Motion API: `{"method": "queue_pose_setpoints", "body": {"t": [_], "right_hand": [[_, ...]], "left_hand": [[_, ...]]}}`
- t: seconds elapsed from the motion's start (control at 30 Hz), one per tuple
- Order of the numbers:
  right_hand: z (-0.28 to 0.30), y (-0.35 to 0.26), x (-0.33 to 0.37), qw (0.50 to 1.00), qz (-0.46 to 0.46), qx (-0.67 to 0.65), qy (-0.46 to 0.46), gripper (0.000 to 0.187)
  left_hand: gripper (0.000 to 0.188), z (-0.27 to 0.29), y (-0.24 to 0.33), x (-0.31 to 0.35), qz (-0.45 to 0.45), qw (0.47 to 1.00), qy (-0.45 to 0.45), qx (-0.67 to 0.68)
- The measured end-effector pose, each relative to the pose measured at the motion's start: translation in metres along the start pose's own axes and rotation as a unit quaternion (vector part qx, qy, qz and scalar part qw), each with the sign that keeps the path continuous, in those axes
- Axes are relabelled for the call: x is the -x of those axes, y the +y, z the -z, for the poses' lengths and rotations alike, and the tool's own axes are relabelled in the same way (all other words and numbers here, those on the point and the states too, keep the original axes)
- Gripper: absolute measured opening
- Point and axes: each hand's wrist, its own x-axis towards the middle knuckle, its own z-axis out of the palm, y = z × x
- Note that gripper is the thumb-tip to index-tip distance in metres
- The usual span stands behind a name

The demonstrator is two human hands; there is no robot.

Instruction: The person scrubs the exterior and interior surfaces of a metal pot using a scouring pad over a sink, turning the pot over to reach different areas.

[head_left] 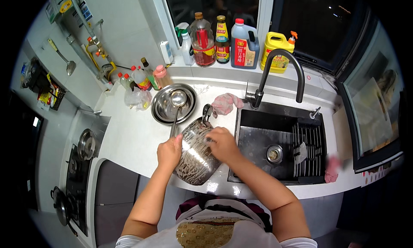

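Held a steel pot [198, 155] tilted at the front of the bench [129, 134], just left of the black sink [258, 138]. Had the left grip [169, 152] clasped on the pot's left side, thumb toward the far end, fingers mostly hidden. Had the right grip [224, 145] against the pot's wall, fingers bent; could not tell whether grasping the small dark patch [209, 139] at the fingertips or merely touching there.

Judged stiff, fairly weighty and hard to break, but probably slippery under the streaky, whitish film. Seemed safest to take hold by the black handle [207, 112] at the far end, with a second hold round an edge rather than flat on the smeared wall.

Appeared to overhang the bench's front edge at the near end, so called for support there. Had most open room to the left; was tighter beyond, with a steel bowl [163, 97], a ladle [177, 99] resting in it and a pink cloth [227, 104] near the handle. Met the sink's edge on the right, below a tall black faucet [300, 84].
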Motion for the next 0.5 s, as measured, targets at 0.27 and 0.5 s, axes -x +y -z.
{"method": "queue_pose_setpoints", "body": {"t": [0.27,0.5], "right_hand": [[0.000,0.002,-0.006,1.000,-0.018,0.022,-0.003,0.017],[0.004,0.005,-0.023,0.997,-0.081,0.014,-0.014,0.017]], "left_hand": [[0.054,-0.003,0.007,-0.003,-0.006,1.000,0.018,-0.004],[0.053,-0.003,0.003,-0.001,-0.003,1.000,0.020,0.004]]}}
